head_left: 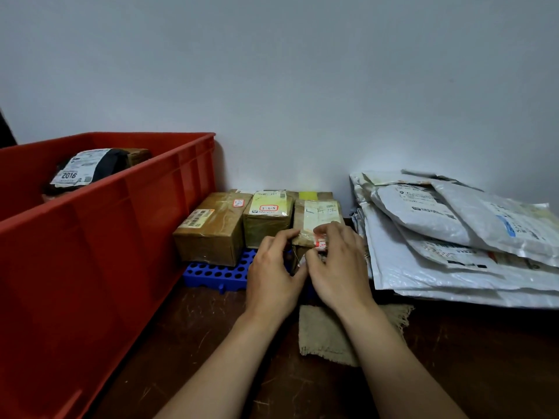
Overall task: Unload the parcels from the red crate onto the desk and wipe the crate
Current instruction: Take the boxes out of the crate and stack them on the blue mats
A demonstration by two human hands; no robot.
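Pale grey wall (302, 71) backs a dark brown, scratched wooden table (196, 328). Along the table's left edge stands a big red plastic crate (90, 267), cut off by the frame at left and below. It holds a black-wrapped parcel with a white "2016" label (90, 169) and a brown box (139, 154) half hidden behind it.

At the table's back edge, a small brown taped cardboard parcel with a white label (317, 216) sits on a blue perforated plastic mat (217, 272), beside a yellowish taped box (267, 219) and a larger brown cardboard box (211, 228).

Both bare forearms reach forward. The left grip (273, 273) curls round the small parcel's near left corner. The right grip (338, 267) pinches its near end, thumb below and fingers on top. Their fingers hide the near face, and its label print is unreadable.

By the right edge lies a stack of white plastic mailers (438, 252). A frayed burlap cloth (323, 334) lies partly under the right forearm.
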